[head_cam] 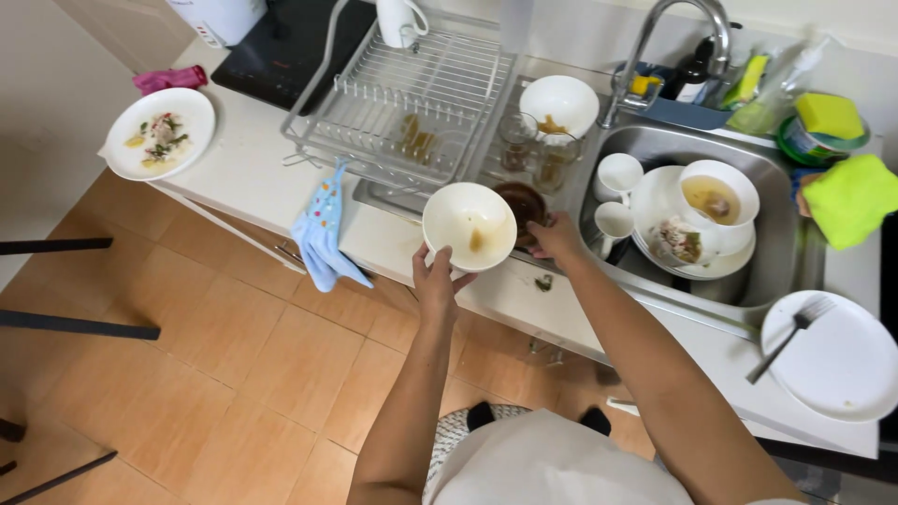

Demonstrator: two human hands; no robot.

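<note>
Left hand [436, 281] under white bowl [469, 225]

Head camera looks steeply down over the counter [253, 168].

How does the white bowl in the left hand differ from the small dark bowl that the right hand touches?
The white bowl is clearly larger than the dark bowl. The white bowl is white with a small brownish smear inside; the dark bowl is dark brown. The left hand holds the white bowl lifted and tilted, while the dark bowl sits beside the sink under the right hand. Both are round and open upward.
</note>
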